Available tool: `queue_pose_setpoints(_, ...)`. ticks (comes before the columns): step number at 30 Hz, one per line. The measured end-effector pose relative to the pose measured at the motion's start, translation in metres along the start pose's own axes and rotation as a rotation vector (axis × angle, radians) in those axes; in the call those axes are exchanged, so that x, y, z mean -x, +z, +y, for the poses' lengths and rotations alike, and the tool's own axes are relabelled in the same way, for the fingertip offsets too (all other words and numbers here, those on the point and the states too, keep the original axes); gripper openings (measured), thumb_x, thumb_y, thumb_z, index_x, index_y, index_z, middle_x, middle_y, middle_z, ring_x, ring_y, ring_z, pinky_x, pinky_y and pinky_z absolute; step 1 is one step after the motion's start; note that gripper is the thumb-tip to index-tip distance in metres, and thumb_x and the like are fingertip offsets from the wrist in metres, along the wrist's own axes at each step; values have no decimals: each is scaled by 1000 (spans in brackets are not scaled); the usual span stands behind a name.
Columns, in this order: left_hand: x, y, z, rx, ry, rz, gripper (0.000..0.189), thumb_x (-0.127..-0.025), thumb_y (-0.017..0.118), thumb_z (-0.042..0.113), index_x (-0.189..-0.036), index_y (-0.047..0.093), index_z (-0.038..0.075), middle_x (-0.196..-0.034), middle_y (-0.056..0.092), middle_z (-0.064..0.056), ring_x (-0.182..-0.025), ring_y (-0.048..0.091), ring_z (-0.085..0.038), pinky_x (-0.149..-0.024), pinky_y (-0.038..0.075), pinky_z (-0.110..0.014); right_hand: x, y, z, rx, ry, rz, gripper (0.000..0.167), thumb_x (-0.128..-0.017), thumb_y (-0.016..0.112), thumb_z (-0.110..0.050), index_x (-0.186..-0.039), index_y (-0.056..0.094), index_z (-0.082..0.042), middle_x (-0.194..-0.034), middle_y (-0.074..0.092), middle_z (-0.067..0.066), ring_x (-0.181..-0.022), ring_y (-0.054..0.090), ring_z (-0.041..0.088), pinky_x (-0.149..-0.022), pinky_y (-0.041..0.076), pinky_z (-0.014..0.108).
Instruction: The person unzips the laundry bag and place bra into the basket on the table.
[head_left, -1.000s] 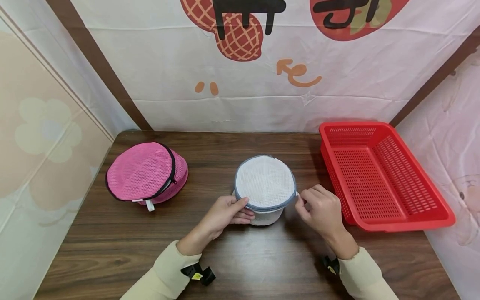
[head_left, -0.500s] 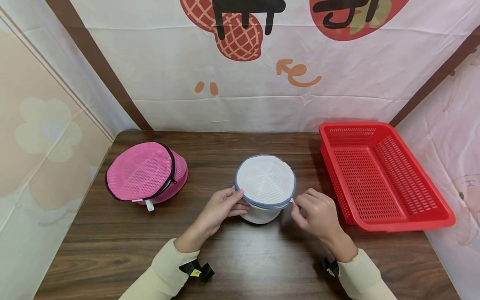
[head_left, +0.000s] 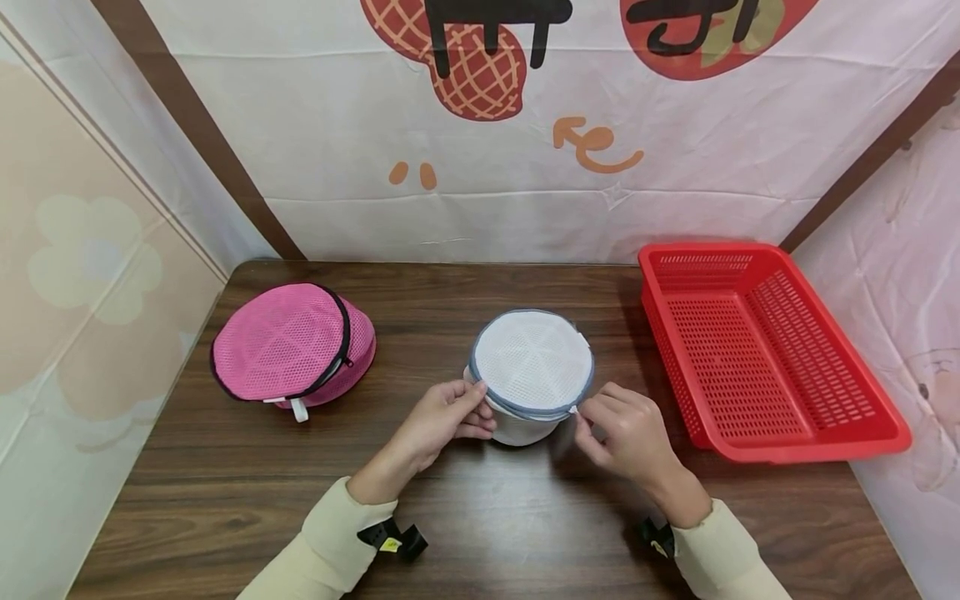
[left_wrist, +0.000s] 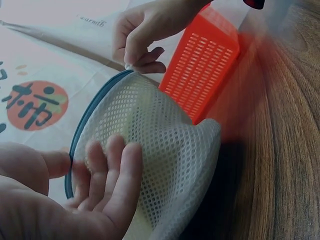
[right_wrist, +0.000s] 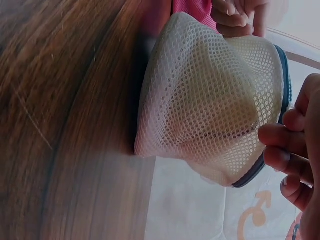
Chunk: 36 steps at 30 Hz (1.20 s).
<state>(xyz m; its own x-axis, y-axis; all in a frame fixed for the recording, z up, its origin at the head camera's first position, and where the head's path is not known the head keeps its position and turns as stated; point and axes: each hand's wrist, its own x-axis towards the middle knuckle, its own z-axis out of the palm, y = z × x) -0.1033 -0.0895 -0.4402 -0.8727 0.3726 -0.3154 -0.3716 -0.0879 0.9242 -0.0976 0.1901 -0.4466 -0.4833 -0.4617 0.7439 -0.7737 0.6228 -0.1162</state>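
Two bare hands at work on a white mesh bag (head_left: 532, 362), positioned near the middle of a wood-grain table (head_left: 525, 525), round top facing up toward the head camera. Left hand (head_left: 442, 421) in from the near left, thumb laid over the blue rim (left_wrist: 84, 122), fingers bent against the mesh side below, bag pinched between. Right hand (head_left: 622, 429) opposite, knuckles up, thumb and forefinger closed on a small white zip tab (head_left: 574, 409) at the near right of the rim, remaining fingers folded in toward the palm. Both forearms angled inward from the near edge, cream sleeves (head_left: 315, 546) pushed back at the wrists. To the left, well apart from the bag, a pink mesh bag (head_left: 285, 342) just beside the table's left edge, a broad stretch of wood in between. To the right, a red basket (head_left: 806, 452), near side wall close to the right hand, only a narrow strip of wood separating them, outer corner reaching past the table's right edge in the head view. Behind, a shallow band of tabletop, then a printed cloth (head_left: 525, 221) along the far edge. Widest open room in front, between the two forearms.
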Motion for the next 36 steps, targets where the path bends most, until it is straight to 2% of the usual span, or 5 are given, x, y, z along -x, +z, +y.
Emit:
queue_pose_setpoints(3, 1, 0, -1, 6, -10, -50, 43, -112, 42, 27, -98, 61, -9, -84, 69, -9, -78, 71, -18, -78, 64, -38, 0, 1, -1, -4, -7, -2, 20, -82, 53, -16, -62, 51, -16, -56, 44, -9, -54, 41, 10, -43, 32, 22)
queue_pose_setpoints(12, 6, 4, -2, -37, -67, -199, 81, -111, 21, 53, -115, 60, -19, -103, 73, -26, -90, 74, -30, -84, 62, -48, -1, 1, -7, -24, 4, -33, 25, -88, 53, -18, -63, 52, -17, -57, 45, -8, -55, 42, 9, -44, 32, 20)
queue_pose_setpoints(17, 4, 12, -2, -49, -99, -239, 79, -111, 24, 51, -117, 59, -19, -103, 72, -27, -91, 75, -29, -87, 61, -49, -3, 5, -12, -42, -14, -43, 26, -90, 53, -19, -64, 51, -16, -59, 44, -8, -56, 42, 10, -45, 33, 21)
queue_pose_setpoints(23, 2, 18, -1, -57, -79, -239, 73, -111, 32, 47, -120, 58, -20, -105, 72, -29, -91, 75, -29, -86, 62, -48, -4, 11, -20, -76, -62, -49, 24, -92, 53, -18, -68, 53, -16, -61, 44, -8, -57, 43, 10, -46, 34, 21)
queue_pose_setpoints(36, 0, 24, -1, -76, -89, -277, 67, -111, 38, 41, -120, 59, -23, -106, 71, -32, -93, 75, -28, -89, 60, -48, -9, 11, -30, -49, -24, -95, 30, -97, 52, -22, -68, 56, -15, -60, 47, -7, -58, 45, 10, -46, 36, 21)
